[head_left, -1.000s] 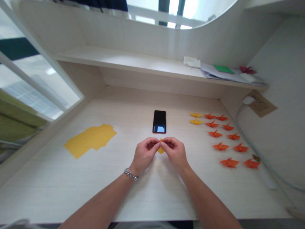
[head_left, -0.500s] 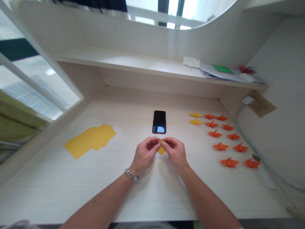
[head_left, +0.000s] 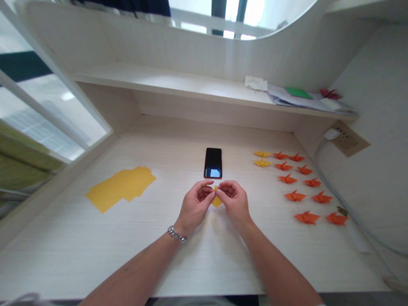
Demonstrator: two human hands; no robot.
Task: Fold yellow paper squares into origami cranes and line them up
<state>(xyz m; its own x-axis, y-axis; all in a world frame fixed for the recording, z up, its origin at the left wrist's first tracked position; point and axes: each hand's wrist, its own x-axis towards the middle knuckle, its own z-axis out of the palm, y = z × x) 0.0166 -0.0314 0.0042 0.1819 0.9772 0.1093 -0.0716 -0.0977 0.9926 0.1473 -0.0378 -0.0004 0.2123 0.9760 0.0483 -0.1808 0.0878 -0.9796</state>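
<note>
Between my two hands is a small folded piece of yellow origami paper, partly covered by the fingers. My left hand pinches its left side with thumb and fingers. On its right side, my right hand grips it the same way, the thumbs nearly meeting at the top. A black phone lies flat just beyond the hands. Off to the left, yellow paper sheets are spread in an overlapping pile. Two yellow paper cranes and several orange paper cranes stand in rows to the right.
A shelf runs along the back, holding papers and a red folded paper flower. On the right wall, a white plug sits in a socket, its grey cable trailing down past the cranes.
The fingers of both hands have shifted slightly on the yellow paper, the left forefinger lifting a little away from it. Everything else stays in place.
</note>
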